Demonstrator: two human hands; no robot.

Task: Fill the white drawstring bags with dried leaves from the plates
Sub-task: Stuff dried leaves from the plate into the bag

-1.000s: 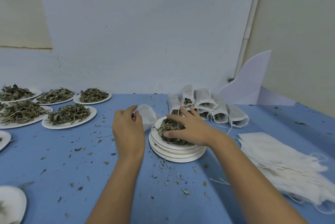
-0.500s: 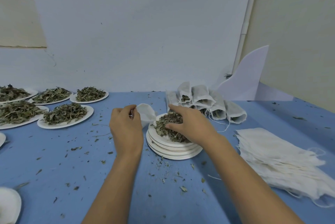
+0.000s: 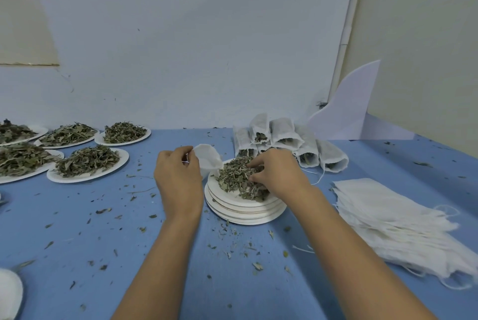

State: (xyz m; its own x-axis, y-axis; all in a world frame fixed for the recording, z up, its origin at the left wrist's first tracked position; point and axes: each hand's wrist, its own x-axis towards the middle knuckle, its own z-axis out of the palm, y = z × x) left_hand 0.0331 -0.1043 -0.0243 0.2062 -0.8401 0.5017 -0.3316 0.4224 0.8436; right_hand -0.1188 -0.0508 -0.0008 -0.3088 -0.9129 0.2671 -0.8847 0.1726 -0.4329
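At far left I see five plates of leaves (image 3: 88, 164) on the blue table (image 3: 77, 229). The left hand (image 3: 178, 180) pinches the rim of an open white bag (image 3: 208, 158), held just beside the stack of plates (image 3: 245, 212) to its right. On that stack lies the leaf pile (image 3: 234, 180); the right hand (image 3: 276, 174) rests on it, fingers curled, gripping leaves. Behind it lie filled bags (image 3: 284, 136); far right, flat empty bags (image 3: 382, 211).

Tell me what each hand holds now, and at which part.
The left hand pinches a white drawstring bag at its open rim. The right hand curls its fingers into the dried leaves on the top plate.
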